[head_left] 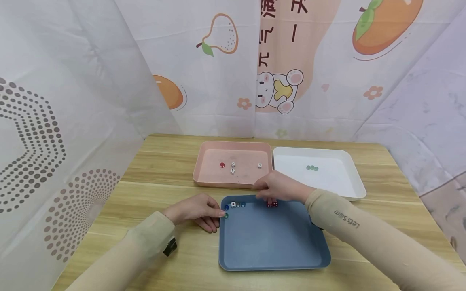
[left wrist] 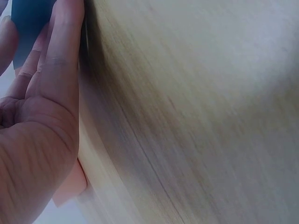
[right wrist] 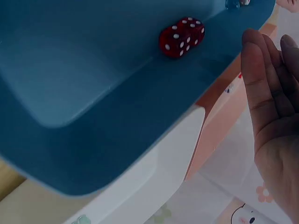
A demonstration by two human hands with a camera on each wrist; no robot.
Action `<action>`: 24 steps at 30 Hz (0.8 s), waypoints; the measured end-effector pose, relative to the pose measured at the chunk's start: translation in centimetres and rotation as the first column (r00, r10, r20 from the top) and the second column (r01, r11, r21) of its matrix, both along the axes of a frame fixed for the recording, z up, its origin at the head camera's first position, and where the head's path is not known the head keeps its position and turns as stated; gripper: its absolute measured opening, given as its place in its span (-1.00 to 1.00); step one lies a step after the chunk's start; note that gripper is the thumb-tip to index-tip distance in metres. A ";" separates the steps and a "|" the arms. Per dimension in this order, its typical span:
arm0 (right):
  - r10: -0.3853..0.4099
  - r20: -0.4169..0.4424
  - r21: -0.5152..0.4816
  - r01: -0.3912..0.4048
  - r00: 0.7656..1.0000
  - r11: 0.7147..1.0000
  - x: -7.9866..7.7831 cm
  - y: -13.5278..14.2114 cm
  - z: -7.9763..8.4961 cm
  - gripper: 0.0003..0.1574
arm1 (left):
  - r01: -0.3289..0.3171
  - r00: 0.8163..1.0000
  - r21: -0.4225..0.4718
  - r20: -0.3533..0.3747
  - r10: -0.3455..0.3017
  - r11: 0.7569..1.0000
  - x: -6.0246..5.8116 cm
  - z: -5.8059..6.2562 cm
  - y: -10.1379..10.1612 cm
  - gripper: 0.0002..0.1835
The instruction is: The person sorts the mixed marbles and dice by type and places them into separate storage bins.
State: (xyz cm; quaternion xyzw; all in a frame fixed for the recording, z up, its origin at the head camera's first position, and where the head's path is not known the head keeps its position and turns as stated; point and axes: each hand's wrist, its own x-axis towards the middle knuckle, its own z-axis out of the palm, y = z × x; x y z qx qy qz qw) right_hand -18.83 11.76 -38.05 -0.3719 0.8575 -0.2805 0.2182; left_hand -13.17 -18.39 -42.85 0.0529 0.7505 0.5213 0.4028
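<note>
My left hand (head_left: 200, 210) is at the left wall of the blue tray (head_left: 273, 250). Its thumb lies over the rim beside a green glass bead (head_left: 226, 216), while the fingers stay outside, nearly straight in the left wrist view. Over the tray's back edge is my right hand (head_left: 278, 188), its fingers extended and apart from two red dice (right wrist: 182, 38) in the right wrist view. Those dice sit side by side near the back wall. A dark blue bead (head_left: 226, 207), a white die (head_left: 233, 205), a brownish bead (head_left: 238, 205) and a blue bead (head_left: 243, 205) line the back left.
Behind stands a pink tray (head_left: 233, 145) with a red die (head_left: 222, 165) and several white dice (head_left: 233, 171). To its right, a white tray (head_left: 327, 182) holds several pale green beads (head_left: 312, 167). The trays stand on a wooden table (head_left: 156, 178) against a printed curtain (head_left: 204, 113).
</note>
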 end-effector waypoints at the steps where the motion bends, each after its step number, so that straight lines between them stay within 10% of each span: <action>1: 0.009 0.010 -0.004 -0.009 1.000 1.000 0.1 -0.2 -0.1 -0.72 | 0.000 1.000 0.002 0.001 0.000 1.000 0.0 0.0 0.0 -0.67; 24: 0.147 0.046 0.050 -0.150 0.988 0.987 1.3 -5.3 -1.2 -0.69 | -0.014 1.000 0.010 0.020 0.013 1.000 -0.2 -0.3 -0.1 -0.71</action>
